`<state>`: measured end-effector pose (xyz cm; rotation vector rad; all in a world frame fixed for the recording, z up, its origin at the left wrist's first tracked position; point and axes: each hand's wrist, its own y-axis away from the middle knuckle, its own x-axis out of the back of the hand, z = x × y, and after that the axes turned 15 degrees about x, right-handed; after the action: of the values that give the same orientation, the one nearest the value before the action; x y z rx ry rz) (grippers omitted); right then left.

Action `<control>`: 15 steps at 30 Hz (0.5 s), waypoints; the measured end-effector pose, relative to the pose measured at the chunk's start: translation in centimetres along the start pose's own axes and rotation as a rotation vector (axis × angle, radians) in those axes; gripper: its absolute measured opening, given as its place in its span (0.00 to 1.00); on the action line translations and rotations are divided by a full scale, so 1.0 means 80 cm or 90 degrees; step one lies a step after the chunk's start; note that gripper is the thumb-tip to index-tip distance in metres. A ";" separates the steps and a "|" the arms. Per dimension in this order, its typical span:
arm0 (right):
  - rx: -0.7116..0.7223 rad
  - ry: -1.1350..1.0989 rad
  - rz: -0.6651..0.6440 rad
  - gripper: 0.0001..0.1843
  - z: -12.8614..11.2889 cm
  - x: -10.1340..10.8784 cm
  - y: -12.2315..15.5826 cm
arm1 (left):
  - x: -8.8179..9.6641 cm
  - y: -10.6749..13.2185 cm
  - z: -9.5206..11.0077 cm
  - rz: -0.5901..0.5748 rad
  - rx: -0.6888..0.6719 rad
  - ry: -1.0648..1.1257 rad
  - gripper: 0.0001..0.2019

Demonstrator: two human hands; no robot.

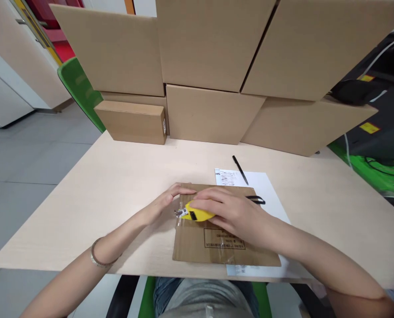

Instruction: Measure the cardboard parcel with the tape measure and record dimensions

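A flat brown cardboard box [197, 247], with clear tape and a printed black frame of text, lies near the table's front edge. My right hand [233, 212] is closed around a yellow utility knife [198, 213] above the box. The knife's metal tip points left, at the taped left edge; I cannot tell whether it touches the tape. A black strap loop [257, 200] shows on the far side of that hand. My left hand [165, 201] has its fingers stretched out, resting at the box's far left corner, and holds nothing.
Under the box lies a white printed paper [269, 190], with a black pen [239, 170] across its far edge. Large cardboard panels [213, 115] stand along the table's back. A small closed carton [130, 123] sits at back left, near a green chair [79, 92].
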<state>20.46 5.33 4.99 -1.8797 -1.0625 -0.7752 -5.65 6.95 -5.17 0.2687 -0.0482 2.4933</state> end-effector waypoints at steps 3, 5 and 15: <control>0.068 -0.062 -0.002 0.19 0.008 0.004 -0.010 | 0.000 0.001 0.003 0.026 -0.003 -0.011 0.35; 0.066 -0.106 -0.008 0.19 0.004 0.021 0.002 | -0.001 0.006 0.012 0.061 -0.001 -0.075 0.33; -0.042 -0.203 -0.209 0.21 -0.056 0.051 0.063 | -0.096 0.054 0.097 0.158 -0.271 -0.474 0.27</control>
<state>26.23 1.42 8.61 -1.9523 -1.5917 -0.7116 -0.75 -1.79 0.98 1.0321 -0.9461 2.3962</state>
